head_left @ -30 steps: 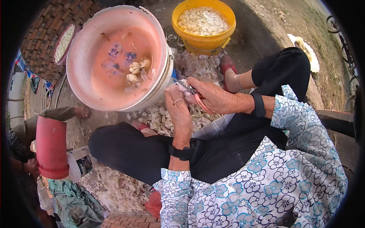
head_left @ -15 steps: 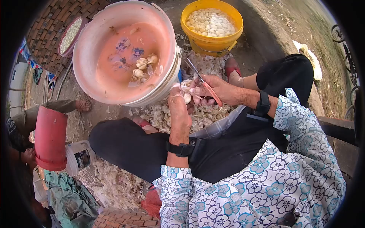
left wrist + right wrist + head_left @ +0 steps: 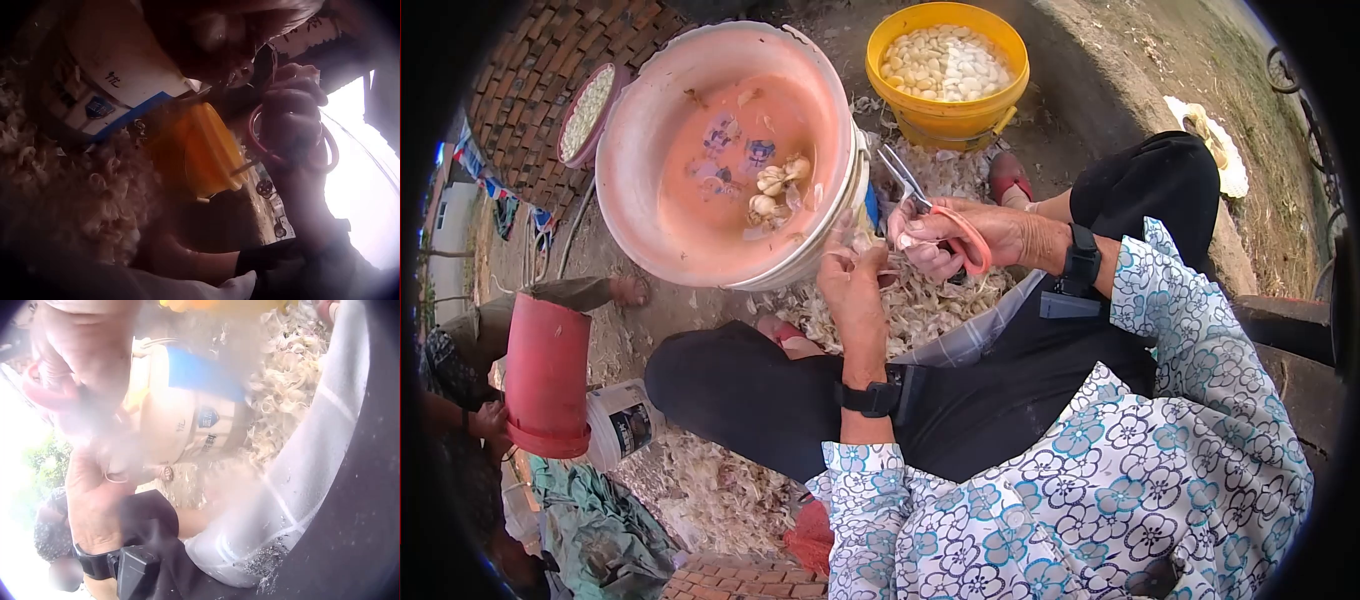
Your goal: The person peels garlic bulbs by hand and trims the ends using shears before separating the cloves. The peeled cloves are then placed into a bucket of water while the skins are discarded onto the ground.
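Observation:
My right hand [image 3: 980,232] grips scissors [image 3: 974,243] with orange handles, their metal blades parted and pointing up and left. The fingers of that hand also hold a pale garlic clove [image 3: 906,241]. Close beside it, my left hand [image 3: 855,290] pinches papery garlic skin [image 3: 863,241] between thumb and fingers. Both hands are just right of a large white bucket [image 3: 840,225] topped by a pinkish basin [image 3: 635,190], in which several garlic bulbs [image 3: 772,182] lie. In the left wrist view, an orange scissor handle [image 3: 252,134] loops round the right hand's fingers.
A yellow bucket [image 3: 948,112] of peeled cloves stands ahead. Loose garlic skins [image 3: 940,310] cover the ground between my legs. At left, another person's hand [image 3: 490,420] holds a red bucket [image 3: 548,370] beside a white tub [image 3: 622,425]. A bowl [image 3: 565,150] of white pieces sits further back.
The scissors, blades between the hands a second ago, now point up and away from the garlic. The hands have drawn slightly apart, a clove showing in the right fingers and skin in the left.

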